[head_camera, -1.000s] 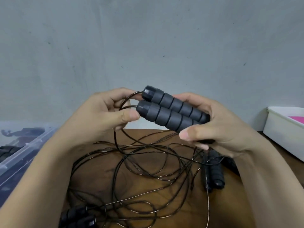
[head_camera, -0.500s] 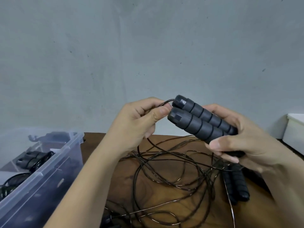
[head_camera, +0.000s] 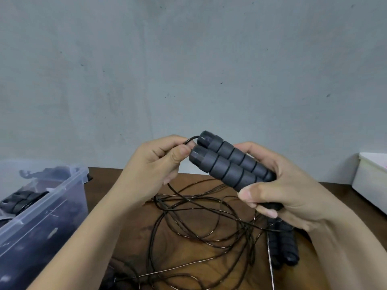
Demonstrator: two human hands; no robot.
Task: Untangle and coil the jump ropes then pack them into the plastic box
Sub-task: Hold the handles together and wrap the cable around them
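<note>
Still, the right hand is gripping the two grey foam handles side by side, fingers curling over their far side and the thumb pressing on the near one; the capped ends are sticking out up and away from that grip towards the left hand. The left hand is pinching the thin black cord between thumb and forefinger just off the caps, its other fingers curling underneath. A second ago that thumb was lying against the nearer cap with the fingers loosely hooked round the cord; since half a second ago both holds are staying as they were.

From the pinch the cord is dropping straight below into the tangle of ropes, which is lying loose on the brown table under both hands. Another pair of dark handles is resting on the table directly beneath the right grip, touching the tangle's edge.

The clear plastic box is standing well out to the left of the left hand, with packed rope handles showing inside. It is showing slightly less than half a second ago, while the white container, off beyond the right hand, is showing more.
</note>
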